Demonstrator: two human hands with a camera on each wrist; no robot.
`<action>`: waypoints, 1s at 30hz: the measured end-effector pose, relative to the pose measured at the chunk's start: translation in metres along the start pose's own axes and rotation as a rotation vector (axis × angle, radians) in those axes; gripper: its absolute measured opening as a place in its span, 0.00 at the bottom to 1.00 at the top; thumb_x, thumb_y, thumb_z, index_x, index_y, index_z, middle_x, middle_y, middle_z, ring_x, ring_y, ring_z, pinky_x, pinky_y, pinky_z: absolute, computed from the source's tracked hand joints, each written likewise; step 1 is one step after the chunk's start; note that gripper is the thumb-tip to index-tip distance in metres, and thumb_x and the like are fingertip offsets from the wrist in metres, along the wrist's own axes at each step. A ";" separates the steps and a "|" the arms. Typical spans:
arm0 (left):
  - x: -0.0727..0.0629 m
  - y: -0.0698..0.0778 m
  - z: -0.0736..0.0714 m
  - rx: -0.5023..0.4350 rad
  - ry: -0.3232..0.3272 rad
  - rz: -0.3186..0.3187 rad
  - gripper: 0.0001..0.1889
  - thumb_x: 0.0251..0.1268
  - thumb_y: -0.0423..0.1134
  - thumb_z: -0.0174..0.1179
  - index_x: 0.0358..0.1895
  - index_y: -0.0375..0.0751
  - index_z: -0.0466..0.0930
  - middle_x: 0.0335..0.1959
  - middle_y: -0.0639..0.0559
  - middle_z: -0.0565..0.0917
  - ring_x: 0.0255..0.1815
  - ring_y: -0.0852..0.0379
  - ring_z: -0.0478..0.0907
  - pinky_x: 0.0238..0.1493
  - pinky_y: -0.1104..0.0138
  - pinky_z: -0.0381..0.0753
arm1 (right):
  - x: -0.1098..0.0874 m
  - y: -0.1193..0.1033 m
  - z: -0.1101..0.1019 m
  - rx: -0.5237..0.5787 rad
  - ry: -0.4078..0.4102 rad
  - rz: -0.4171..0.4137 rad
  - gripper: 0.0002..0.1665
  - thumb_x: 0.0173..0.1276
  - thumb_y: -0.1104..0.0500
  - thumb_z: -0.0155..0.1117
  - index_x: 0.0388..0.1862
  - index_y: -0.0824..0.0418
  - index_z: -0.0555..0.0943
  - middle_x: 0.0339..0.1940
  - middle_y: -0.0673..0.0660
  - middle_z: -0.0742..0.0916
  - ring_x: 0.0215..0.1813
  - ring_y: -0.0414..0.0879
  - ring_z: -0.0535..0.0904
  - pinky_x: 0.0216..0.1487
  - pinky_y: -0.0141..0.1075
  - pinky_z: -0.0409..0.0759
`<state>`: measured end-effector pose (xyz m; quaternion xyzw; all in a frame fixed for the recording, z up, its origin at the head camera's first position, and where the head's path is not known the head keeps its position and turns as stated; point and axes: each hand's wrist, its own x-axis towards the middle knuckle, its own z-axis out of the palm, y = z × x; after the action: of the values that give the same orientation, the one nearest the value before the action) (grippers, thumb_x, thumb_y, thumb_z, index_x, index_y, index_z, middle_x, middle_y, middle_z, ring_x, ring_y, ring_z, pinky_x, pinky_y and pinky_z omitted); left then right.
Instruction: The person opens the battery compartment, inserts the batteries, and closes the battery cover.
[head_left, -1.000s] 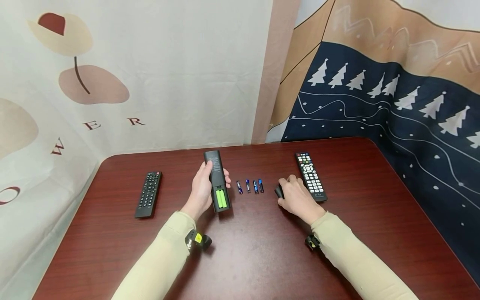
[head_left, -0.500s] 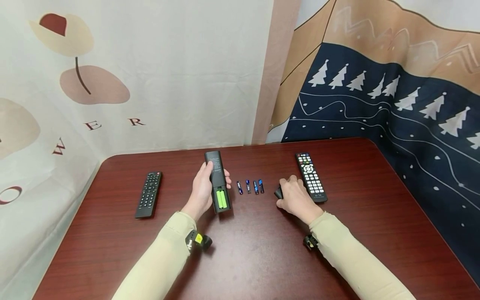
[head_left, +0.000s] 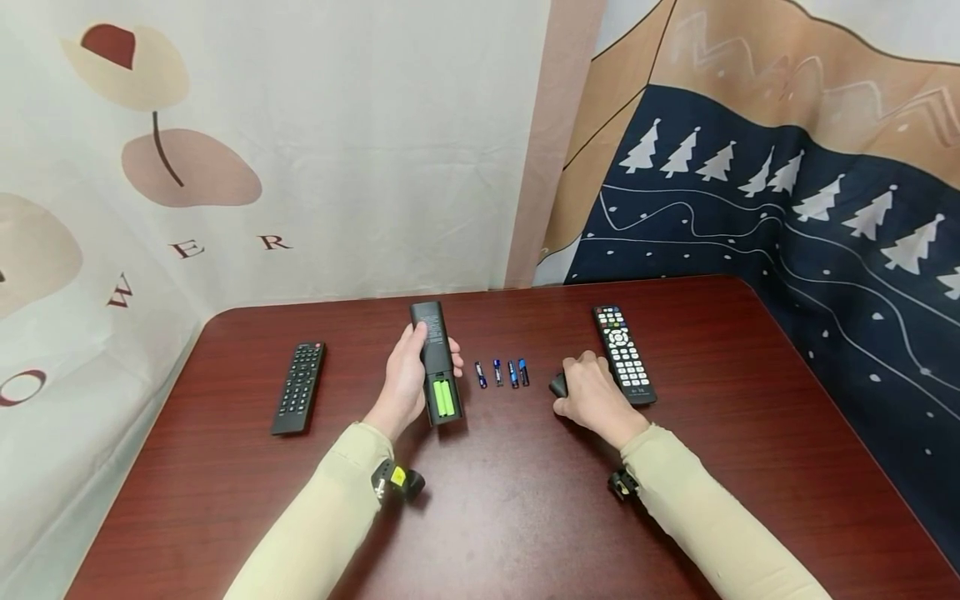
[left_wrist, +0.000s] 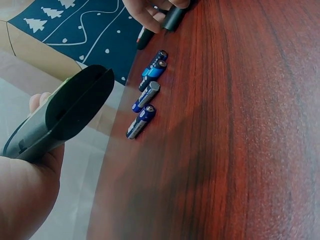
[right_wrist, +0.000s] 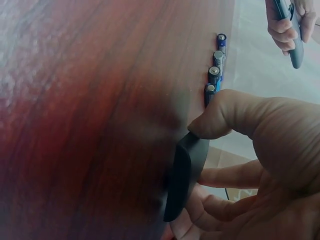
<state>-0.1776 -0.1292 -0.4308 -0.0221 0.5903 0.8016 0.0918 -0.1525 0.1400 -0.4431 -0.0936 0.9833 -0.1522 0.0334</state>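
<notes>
My left hand grips a black remote control face down, tilted above the table. Its battery compartment lies uncovered at the near end, with two bright green batteries side by side inside. Over to the right, my right hand pinches a small black battery cover between thumb and fingers, low at the tabletop. In the head view the fingers hide most of this cover. Several blue batteries lie in a row on the table between the two hands.
A black remote with white buttons lies face up just beyond my right hand. Another black remote rests on the left side of the reddish-brown table. Printed curtains hang along the table's back edge.
</notes>
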 end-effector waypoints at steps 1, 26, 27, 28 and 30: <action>0.000 0.000 0.000 0.002 0.000 0.000 0.20 0.87 0.51 0.33 0.68 0.44 0.60 0.39 0.46 0.81 0.33 0.55 0.83 0.39 0.62 0.87 | 0.000 0.000 0.000 0.001 0.001 0.000 0.21 0.53 0.63 0.75 0.43 0.72 0.79 0.40 0.70 0.78 0.42 0.61 0.73 0.35 0.44 0.81; -0.002 0.001 0.004 -0.027 0.008 0.005 0.20 0.88 0.50 0.32 0.69 0.44 0.60 0.39 0.47 0.81 0.32 0.55 0.83 0.40 0.60 0.88 | -0.008 -0.005 -0.002 0.074 0.092 -0.083 0.30 0.54 0.64 0.73 0.56 0.75 0.79 0.49 0.71 0.81 0.43 0.58 0.76 0.35 0.42 0.82; -0.002 0.001 0.004 -0.027 0.008 0.005 0.20 0.88 0.51 0.33 0.69 0.44 0.60 0.39 0.47 0.81 0.32 0.55 0.83 0.40 0.61 0.88 | -0.008 -0.006 -0.002 0.078 0.093 -0.083 0.31 0.54 0.64 0.73 0.57 0.75 0.78 0.50 0.71 0.81 0.43 0.58 0.76 0.36 0.42 0.82; -0.002 0.001 0.004 -0.027 0.009 0.005 0.20 0.88 0.51 0.33 0.69 0.44 0.60 0.39 0.46 0.81 0.32 0.55 0.83 0.40 0.61 0.87 | -0.008 -0.007 -0.002 0.081 0.093 -0.083 0.32 0.54 0.64 0.73 0.58 0.75 0.78 0.51 0.71 0.81 0.44 0.58 0.76 0.37 0.43 0.83; -0.002 0.001 0.004 -0.026 0.009 0.003 0.21 0.88 0.51 0.33 0.70 0.44 0.60 0.40 0.46 0.81 0.32 0.55 0.84 0.41 0.61 0.88 | -0.009 -0.008 -0.002 0.087 0.091 -0.083 0.33 0.54 0.64 0.72 0.59 0.75 0.78 0.52 0.71 0.81 0.45 0.58 0.76 0.37 0.43 0.83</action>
<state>-0.1753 -0.1257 -0.4286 -0.0258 0.5804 0.8092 0.0876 -0.1424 0.1349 -0.4382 -0.1255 0.9715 -0.2004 -0.0139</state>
